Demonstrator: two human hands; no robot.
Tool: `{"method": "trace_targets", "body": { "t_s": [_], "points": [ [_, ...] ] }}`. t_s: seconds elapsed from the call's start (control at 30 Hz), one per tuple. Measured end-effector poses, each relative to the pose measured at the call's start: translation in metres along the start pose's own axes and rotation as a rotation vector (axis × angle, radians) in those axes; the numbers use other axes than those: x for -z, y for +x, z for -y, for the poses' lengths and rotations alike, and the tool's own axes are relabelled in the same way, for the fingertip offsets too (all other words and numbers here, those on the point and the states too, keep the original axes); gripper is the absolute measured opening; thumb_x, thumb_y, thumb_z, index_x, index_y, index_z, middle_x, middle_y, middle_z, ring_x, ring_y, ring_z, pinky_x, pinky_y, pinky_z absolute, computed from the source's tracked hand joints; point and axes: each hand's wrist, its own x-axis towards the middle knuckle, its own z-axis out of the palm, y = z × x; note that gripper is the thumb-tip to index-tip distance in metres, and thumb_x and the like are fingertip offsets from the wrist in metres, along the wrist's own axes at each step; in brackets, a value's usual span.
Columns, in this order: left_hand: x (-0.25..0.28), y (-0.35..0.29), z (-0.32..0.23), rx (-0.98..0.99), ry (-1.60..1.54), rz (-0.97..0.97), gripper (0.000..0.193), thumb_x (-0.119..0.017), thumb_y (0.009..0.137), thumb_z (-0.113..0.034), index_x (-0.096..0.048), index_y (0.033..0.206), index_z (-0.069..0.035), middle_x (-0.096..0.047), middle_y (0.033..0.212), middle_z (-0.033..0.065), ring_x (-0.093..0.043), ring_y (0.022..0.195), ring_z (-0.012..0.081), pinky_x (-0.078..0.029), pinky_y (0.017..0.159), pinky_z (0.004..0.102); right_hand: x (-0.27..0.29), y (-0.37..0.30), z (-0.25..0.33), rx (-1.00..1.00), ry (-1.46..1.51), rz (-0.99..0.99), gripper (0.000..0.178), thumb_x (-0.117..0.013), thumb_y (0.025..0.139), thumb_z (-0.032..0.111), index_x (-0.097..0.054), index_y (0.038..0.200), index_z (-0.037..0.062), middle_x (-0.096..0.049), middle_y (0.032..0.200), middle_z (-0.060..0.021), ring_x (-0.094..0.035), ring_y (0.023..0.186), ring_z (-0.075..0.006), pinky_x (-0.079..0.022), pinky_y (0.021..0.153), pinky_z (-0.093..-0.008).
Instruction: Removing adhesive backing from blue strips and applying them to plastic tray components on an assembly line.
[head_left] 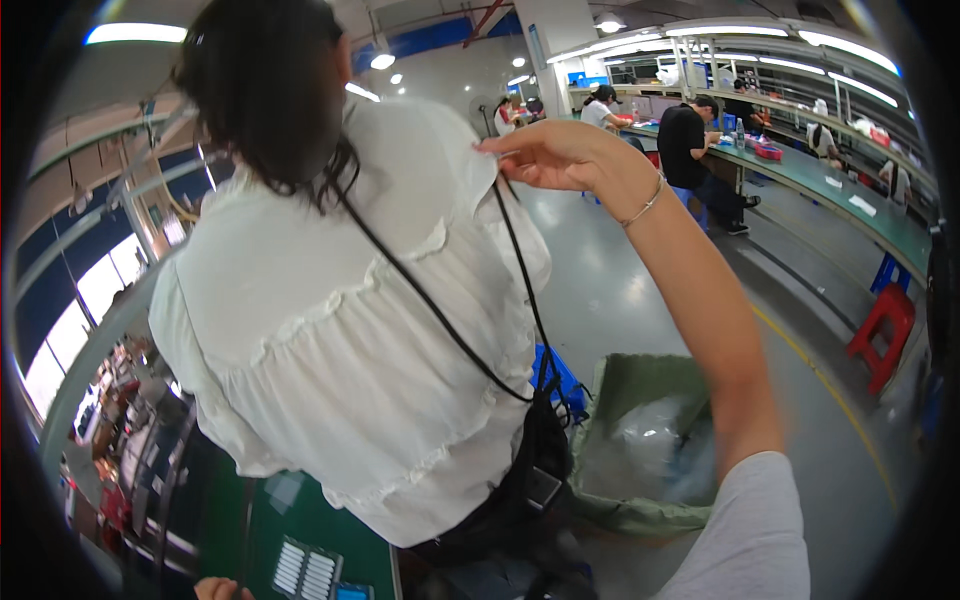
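Note:
My right hand (pixel 555 157) is raised to the right shoulder of a person standing in front of me, back turned, in a white ruffled blouse (pixel 370 390). Its fingers are pinched together on a black cord (pixel 523 255) where the cord meets the shoulder ruffle. Another length of cord slants down the back toward a dark bag or pouch (pixel 545 430) at the waist, with a small dark box (pixel 541 488) below it. At the lower left edge, part of a hand (pixel 218 589), apparently my left hand, shows; its fingers are mostly cut off.
A green worktop (pixel 235 520) with a tray of white pieces (pixel 306 570) lies at lower left. A green bin with clear plastic bags (pixel 650 435) stands right of the person. Farther right are a red stool (pixel 882 335) and a long bench (pixel 800 180) with several people seated.

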Motion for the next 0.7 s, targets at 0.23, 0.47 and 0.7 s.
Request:
{"method": "trace_targets", "body": {
  "t_s": [0.23, 0.47, 0.7],
  "points": [
    [0.010, 0.000, 0.003, 0.019, -0.002, 0.002, 0.025, -0.066, 0.081, 0.003, -0.058, 0.104, 0.000, -0.058, 0.101, 0.0153, -0.055, 0.092, 0.0318, -0.045, 0.082, 0.0405, -0.002, -0.019, -0.026, 0.109, 0.343, 0.051, 0.018, -0.067, 0.085, 0.005, -0.061, 0.096, -0.0086, -0.054, 0.085, -0.0066, -0.046, 0.068, -0.0076, -0.035, 0.049, -0.0170],
    [0.012, 0.003, 0.006, 0.077, -0.012, 0.029, 0.025, -0.066, 0.080, 0.002, -0.058, 0.104, -0.001, -0.058, 0.101, 0.0152, -0.056, 0.092, 0.0320, -0.045, 0.081, 0.0409, 0.011, -0.037, -0.027, 0.074, 0.330, -0.017, 0.019, -0.065, 0.088, 0.013, -0.056, 0.092, -0.0037, -0.053, 0.083, -0.0074, -0.045, 0.063, -0.0081, -0.039, 0.050, -0.0169],
    [0.023, 0.182, -0.067, -0.683, -0.107, -0.054, 0.038, -0.071, 0.068, -0.012, -0.058, 0.102, 0.001, -0.056, 0.101, 0.0170, -0.053, 0.084, 0.0365, -0.044, 0.072, 0.0472, 0.000, -0.042, -0.036, -0.010, 0.261, 0.020, 0.025, -0.064, 0.090, 0.026, -0.058, 0.092, 0.0012, -0.060, 0.085, -0.0079, -0.056, 0.069, -0.0104, -0.035, 0.045, -0.0179]
  ]
}}
